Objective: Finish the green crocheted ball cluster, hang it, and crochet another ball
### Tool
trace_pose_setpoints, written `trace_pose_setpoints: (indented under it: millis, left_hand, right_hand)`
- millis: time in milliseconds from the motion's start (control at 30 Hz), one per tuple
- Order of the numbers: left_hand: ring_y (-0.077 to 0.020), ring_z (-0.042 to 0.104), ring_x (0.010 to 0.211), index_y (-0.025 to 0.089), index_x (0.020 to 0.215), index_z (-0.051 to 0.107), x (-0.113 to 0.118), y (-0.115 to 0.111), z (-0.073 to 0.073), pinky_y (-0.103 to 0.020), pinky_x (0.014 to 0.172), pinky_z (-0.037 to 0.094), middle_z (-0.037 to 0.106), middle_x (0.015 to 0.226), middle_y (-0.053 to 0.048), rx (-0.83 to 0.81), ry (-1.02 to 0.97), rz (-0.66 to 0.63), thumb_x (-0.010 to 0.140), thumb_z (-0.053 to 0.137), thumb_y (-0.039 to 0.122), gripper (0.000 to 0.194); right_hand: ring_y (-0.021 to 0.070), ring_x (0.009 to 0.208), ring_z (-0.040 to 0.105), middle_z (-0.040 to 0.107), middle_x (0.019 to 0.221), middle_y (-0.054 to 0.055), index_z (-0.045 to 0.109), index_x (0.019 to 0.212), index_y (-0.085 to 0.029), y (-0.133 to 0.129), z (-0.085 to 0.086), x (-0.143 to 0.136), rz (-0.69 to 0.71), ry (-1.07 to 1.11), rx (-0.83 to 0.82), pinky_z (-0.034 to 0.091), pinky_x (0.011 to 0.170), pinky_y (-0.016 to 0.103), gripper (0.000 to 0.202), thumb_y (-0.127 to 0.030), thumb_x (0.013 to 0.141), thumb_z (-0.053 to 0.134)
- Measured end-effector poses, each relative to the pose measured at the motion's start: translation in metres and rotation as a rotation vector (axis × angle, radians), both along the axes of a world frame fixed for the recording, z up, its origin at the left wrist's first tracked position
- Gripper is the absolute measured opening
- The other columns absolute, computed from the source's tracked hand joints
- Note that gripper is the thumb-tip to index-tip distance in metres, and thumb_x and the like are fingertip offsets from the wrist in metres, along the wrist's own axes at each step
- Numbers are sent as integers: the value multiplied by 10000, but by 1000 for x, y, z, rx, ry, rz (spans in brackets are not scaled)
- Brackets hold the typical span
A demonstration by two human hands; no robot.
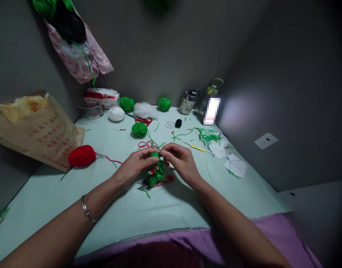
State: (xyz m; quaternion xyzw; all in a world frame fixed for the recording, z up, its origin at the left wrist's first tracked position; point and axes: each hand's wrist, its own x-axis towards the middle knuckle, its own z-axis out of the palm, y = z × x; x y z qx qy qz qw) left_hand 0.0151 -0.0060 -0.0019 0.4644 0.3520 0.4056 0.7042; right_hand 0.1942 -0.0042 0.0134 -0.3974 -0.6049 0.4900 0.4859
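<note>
I see left hand (141, 160) pinching green yarn piece (159, 175) above red-handled scissors (168, 179); right hand (180, 160) at its top, can't tell if pinching.

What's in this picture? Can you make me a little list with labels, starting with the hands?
Left hand: left hand holds a small green yarn piece with red bits
Right hand: right hand has fingertips at its top; too small to tell their grip
Under the piece: red-handled metal scissors
Yarn balls on table: three round green, one white, one oval red
Thin tool: yellow-handled metal tool, beyond the right hand
Snack: flat golden bread in a brown paper bag
</note>
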Motion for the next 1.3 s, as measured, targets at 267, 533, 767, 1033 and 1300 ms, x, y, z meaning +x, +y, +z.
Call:
trace_pose_setpoints:
  millis: [267,533,767,1033,1300]
  left_hand:
    - [-141,577,649,174,963,700,0,-1,-3,-254,600,435,625,733,-6,-90,-17,-91,829,765,383,256]
    - [-128,588,659,177,956,729,1,-1,-3,-245,627,469,665,791,-30,-108,-35,-226,849,748,386,235]
    - [-149,635,702,179,1080,735,-4,3,-5,-247,626,502,690,825,-44,-156,-37,-127,835,769,362,308]
    - [-136,647,767,172,1078,717,-10,10,-5,-247,725,519,715,949,-53,-139,-143,-42,853,760,313,269]
    - [-106,584,651,162,976,692,-3,6,-2,-205,584,440,672,791,-11,-153,-49,-35,796,808,318,265]
  right_hand:
    - [90,575,555,623,729,-16,611,775,-190,5,1,6,-12,147,-18,427,492,212,229,-372,840,734]
    - [39,402,394,554,551,-94,495,844,-218,7,7,9,151,304,-275,279,417,164,324,-434,825,736]
    - [48,471,269,419,563,-98,540,816,-202,7,13,13,104,344,-276,209,463,200,276,-380,807,750]
    - [89,648,551,640,802,-14,639,842,-210,4,9,14,-20,241,-93,447,581,230,184,-362,825,743]
    - [66,576,555,669,765,-21,613,821,-204,6,8,11,-137,384,-77,437,499,187,231,-354,776,782]
